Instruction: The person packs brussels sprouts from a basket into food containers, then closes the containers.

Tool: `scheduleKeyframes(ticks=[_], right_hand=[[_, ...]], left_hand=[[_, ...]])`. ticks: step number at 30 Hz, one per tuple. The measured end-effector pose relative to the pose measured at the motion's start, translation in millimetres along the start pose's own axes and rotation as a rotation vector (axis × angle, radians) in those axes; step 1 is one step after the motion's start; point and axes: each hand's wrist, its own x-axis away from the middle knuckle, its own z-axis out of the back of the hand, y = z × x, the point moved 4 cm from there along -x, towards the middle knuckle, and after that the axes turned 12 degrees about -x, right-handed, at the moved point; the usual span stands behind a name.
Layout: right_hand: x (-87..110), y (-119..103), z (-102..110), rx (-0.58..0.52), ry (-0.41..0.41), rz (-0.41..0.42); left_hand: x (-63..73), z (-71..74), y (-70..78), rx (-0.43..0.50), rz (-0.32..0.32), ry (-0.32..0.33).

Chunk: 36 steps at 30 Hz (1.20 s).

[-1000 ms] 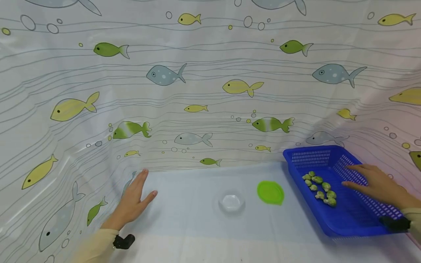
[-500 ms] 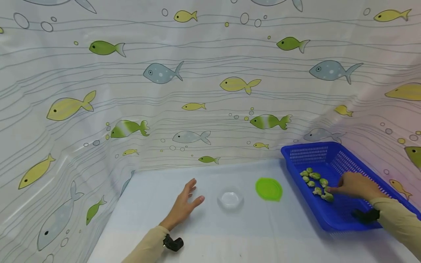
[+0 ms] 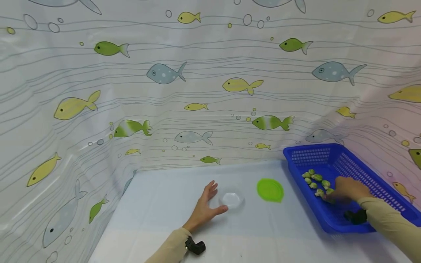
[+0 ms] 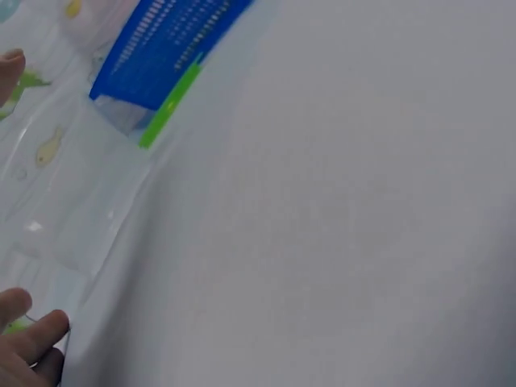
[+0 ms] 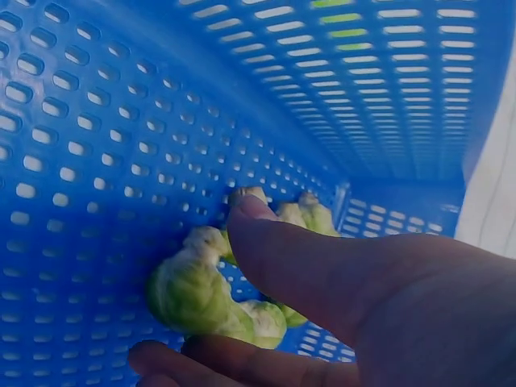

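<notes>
My left hand [image 3: 204, 210] lies beside a small clear bowl [image 3: 231, 200] on the white table, thumb and fingers spread, nothing between them. In the left wrist view only some of its fingers [image 4: 36, 343] show at the left edge. My right hand [image 3: 350, 190] reaches down into the blue basket [image 3: 323, 223] at the front of a small group of Brussels sprouts [image 3: 317, 177]. In the right wrist view, its thumb [image 5: 266, 242] and fingers stand apart on either side of a sprout [image 5: 192, 294]; the thumb overlaps other sprouts behind.
A flat round green lid [image 3: 270, 190] with a tab lies between the bowl and the basket. The perforated basket has raised walls and stands at the right of the table. A fish-print curtain [image 3: 197, 120] hangs behind and along the sides.
My left hand has moved right across the table to the bowl. My right hand has come from over the basket's right side down and left to the sprouts.
</notes>
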Motion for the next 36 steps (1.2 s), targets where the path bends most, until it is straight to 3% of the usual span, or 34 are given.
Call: scheduleKeyframes(ticks=[9,36], right_hand=[[-1.6,0.7,-4.2,-0.001,0.009,-0.017],[-4.5,-0.6,-9.7,0.007,0.082,-0.013]], left_hand=[[0.5,-11.2,6.7,0.007,0.010,0.011],[-0.5,-16.2,3.3,-0.075,0.027,0.052]])
